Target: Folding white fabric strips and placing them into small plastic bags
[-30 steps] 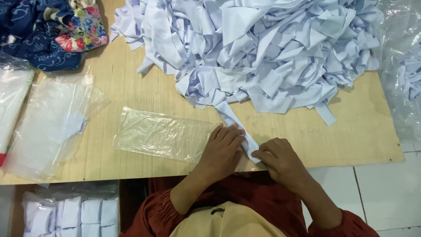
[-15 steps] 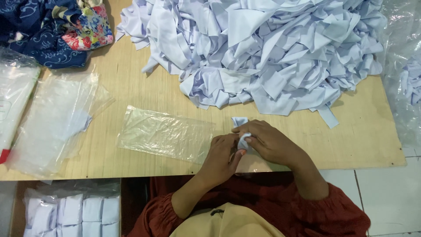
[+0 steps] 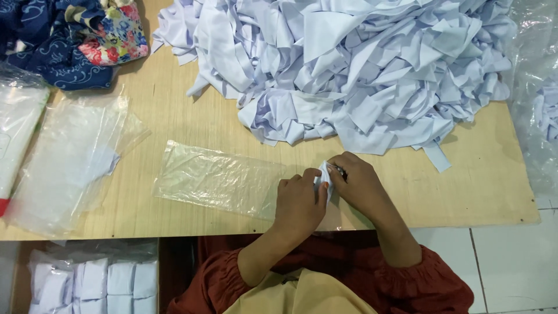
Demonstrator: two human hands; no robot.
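My left hand (image 3: 299,203) and my right hand (image 3: 356,183) meet near the front edge of the wooden table (image 3: 192,125). Between them they pinch a small folded piece of white cloth (image 3: 323,174), mostly hidden by the fingers. A clear plastic bag (image 3: 218,180) lies flat on the table just left of my left hand, its open end under the hands. A big heap of white cloth pieces (image 3: 354,64) covers the far half of the table, right behind my hands.
A stack of clear plastic bags (image 3: 64,166) lies at the left. Dark blue and floral fabric (image 3: 75,38) sits at the far left corner. A box of packed white cloth bundles (image 3: 93,282) is below the table's front left. Another plastic-wrapped pile (image 3: 537,110) is at the right.
The long white strip that lay stretched out under my hands has been folded up into a small bundle held between both hands. My hands have drawn closer together.
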